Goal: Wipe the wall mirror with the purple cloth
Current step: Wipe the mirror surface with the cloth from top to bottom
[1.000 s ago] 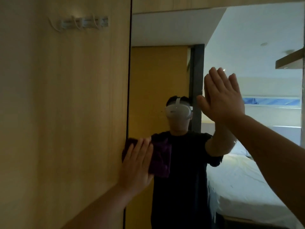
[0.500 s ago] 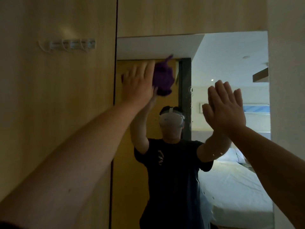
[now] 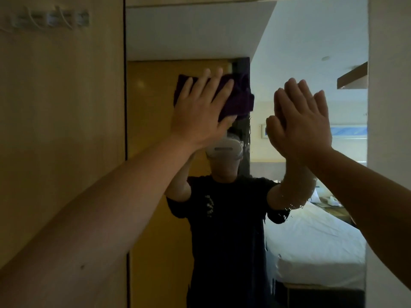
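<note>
The wall mirror (image 3: 200, 36) fills the middle of the view, framed by wood on the left and a pale wall on the right. My left hand (image 3: 200, 110) presses the purple cloth (image 3: 239, 96) flat against the glass at about head height, fingers spread over it. My right hand (image 3: 300, 121) rests flat on the mirror to the right of the cloth, fingers together, holding nothing. Small water droplets speckle the glass below my right hand.
A wooden panel (image 3: 62, 130) stands left of the mirror, with a white hook rack (image 3: 51, 18) near its top. The pale wall (image 3: 389, 107) borders the mirror's right edge. The glass reflects a person, a bed and a doorway.
My left hand swept the cloth from low at the mirror's left edge up to the top, then right and slightly down. My right hand stayed planted on the glass.
</note>
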Demonstrator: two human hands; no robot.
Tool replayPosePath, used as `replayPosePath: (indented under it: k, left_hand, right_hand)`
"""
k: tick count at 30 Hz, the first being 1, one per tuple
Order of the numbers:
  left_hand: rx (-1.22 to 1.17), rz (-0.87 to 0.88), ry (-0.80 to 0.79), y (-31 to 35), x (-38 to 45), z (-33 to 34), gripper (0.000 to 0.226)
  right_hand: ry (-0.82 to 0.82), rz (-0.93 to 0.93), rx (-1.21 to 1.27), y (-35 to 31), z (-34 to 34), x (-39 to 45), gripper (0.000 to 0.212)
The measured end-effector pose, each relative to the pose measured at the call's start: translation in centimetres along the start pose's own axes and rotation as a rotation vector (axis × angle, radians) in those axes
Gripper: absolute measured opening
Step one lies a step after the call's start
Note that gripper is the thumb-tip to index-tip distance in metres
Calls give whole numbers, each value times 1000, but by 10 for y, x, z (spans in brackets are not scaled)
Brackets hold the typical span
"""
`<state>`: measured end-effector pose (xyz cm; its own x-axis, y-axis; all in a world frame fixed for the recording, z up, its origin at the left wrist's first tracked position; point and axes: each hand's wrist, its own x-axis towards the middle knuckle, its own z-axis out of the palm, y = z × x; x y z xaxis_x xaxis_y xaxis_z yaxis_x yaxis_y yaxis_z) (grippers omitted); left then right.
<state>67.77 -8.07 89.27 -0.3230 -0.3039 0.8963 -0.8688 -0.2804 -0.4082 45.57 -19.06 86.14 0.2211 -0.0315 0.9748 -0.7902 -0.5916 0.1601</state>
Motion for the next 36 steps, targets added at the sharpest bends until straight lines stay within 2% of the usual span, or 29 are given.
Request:
replayPosePath:
  k: [9, 12, 14, 16, 18, 20, 24, 28, 31, 36]
  left_hand:
    - [-45, 97, -106, 87, -168, 28, 72]
    - [-39, 150, -92, 95, -195, 31, 60]
    - [-79, 158, -22, 93, -197, 33, 46]
    - [-97, 159, 42, 87, -184, 32, 41]
    - [-92, 121, 56, 76, -153, 27, 49]
    - [-104, 12, 99, 62, -99, 17, 57]
    - [-70, -133, 193, 38, 38, -18, 53]
    - [-53, -143, 107, 30, 133, -37, 55]
    - [-14, -119, 26, 33, 148, -16, 60]
    - [-28, -45, 99, 46, 106, 1, 61]
  right_hand:
    - [-26, 0, 43, -1, -8, -3, 61]
    - [-73, -20, 50, 5, -11, -10, 59]
    - [-96, -39, 36, 10, -13, -14, 57]
    - [-110, -19, 5, 20, -16, -13, 51]
    - [-122, 23, -19, 34, -19, -10, 49]
    - [-117, 22, -32, 45, -17, -12, 55]
    - [-87, -13, -54, 53, -8, -16, 60]
    - [-46, -27, -50, 58, -3, -19, 59]
    - [-17, -51, -15, 60, 0, -18, 58]
    - [33, -65, 36, 60, -1, -21, 53]
